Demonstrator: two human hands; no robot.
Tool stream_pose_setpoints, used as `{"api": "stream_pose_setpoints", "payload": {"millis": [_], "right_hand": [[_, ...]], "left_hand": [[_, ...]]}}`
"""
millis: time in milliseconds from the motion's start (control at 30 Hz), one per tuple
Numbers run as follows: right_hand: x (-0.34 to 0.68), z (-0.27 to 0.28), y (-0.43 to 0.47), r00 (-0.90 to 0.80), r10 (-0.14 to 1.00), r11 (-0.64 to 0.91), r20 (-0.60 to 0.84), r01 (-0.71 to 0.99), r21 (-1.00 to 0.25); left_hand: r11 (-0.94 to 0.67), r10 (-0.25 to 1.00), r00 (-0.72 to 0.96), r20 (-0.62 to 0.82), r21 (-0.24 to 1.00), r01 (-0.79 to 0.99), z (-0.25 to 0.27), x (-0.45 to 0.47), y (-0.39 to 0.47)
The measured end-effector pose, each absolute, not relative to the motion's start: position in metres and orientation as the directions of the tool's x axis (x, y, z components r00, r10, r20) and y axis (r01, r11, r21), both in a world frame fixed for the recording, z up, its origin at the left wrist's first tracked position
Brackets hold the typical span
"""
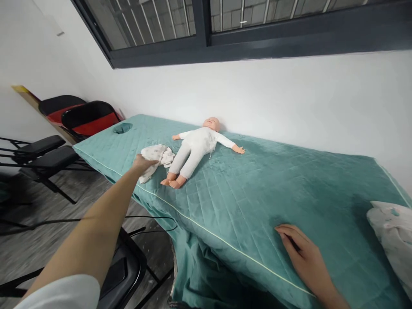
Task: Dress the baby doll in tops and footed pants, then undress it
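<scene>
- Far left: black chairs [82, 109], smooth rounded backs, some with red panels, set on a grey, streaked floor [88, 191].
- Left hand [143, 164]: closed on a soft, crumpled white cloth [155, 152] with a faint print, just beside the doll's legs.
- Centre: doll [197, 143], smooth head, hands and feet, pale matte clothing; lying face up between the hands, nearer the left, head toward the white wall [257, 94].
- Above: dark-framed window [202, 25], with metal bars beyond.
- Beneath: bed [244, 197] in plush, quilted green, light piping along the edge.
- Right hand [299, 253]: well apart from the doll, fingers bent near the thumb; cannot tell how narrow.
- Far right: rumpled printed fabric [394, 231], partly cut off.
</scene>
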State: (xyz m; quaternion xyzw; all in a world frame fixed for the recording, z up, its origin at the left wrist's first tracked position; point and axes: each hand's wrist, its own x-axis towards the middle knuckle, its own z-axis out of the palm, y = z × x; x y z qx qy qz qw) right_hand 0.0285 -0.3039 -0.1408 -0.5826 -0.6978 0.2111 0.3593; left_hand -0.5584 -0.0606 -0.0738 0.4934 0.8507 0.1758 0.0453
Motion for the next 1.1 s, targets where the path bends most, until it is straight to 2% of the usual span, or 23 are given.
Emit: {"api": "stream_pose_setpoints", "payload": {"millis": [133,267,333,400,600,700,767,900,933,1000,1033,1100], "right_hand": [[0.031,-0.147,-0.304,-0.089,0.942,0.289,0.322,0.7,-0.653],[0.033,-0.151,-0.305,-0.113,0.924,0.326,0.365,0.73,-0.6],[0.033,-0.152,-0.305,-0.125,0.919,0.337,0.374,0.74,-0.582],[0.033,-0.152,-0.304,-0.138,0.914,0.349,0.382,0.749,-0.563],[0.03,-0.147,-0.303,-0.161,0.896,0.376,0.413,0.769,-0.517],[0.029,-0.144,-0.302,-0.174,0.882,0.403,0.438,0.76,-0.51],[0.027,-0.144,-0.301,-0.178,0.881,0.408,0.438,0.754,-0.515],[0.025,-0.147,-0.304,-0.191,0.869,0.424,0.456,0.761,-0.49],[0.027,-0.147,-0.305,-0.187,0.854,0.429,0.485,0.78,-0.455],[0.039,-0.144,-0.31,-0.141,0.821,0.381,0.553,0.857,-0.348],[0.05,-0.14,-0.313,-0.094,0.807,0.313,0.583,0.905,-0.287],[0.083,-0.13,-0.321,0.034,0.779,0.112,0.626,0.975,-0.192]], "left_hand": [[0.404,0.903,-0.41,0.126,0.072,0.912,-0.067,-0.56,-0.064],[0.174,0.967,-0.156,0.201,-0.08,0.981,-0.085,-0.547,-0.083],[0.13,0.963,-0.094,0.254,-0.129,0.983,-0.098,-0.544,-0.092],[0.156,0.945,-0.119,0.304,-0.102,0.982,-0.106,-0.544,-0.098],[0.256,0.873,-0.295,0.388,0.149,0.955,-0.095,-0.554,-0.097],[0.273,0.834,-0.329,0.442,0.188,0.943,-0.086,-0.554,-0.092],[0.243,0.865,-0.289,0.411,0.162,0.956,-0.084,-0.55,-0.091],[0.205,0.946,-0.232,0.226,0.14,0.969,-0.09,-0.537,-0.091],[0.214,0.938,-0.245,0.244,0.147,0.966,-0.092,-0.533,-0.09],[0.226,0.878,-0.283,0.387,0.186,0.956,-0.095,-0.523,-0.086],[0.214,0.839,-0.296,0.456,0.224,0.951,-0.096,-0.515,-0.084],[0.07,0.767,-0.239,0.596,0.292,0.954,-0.092,-0.493,-0.08]]}}
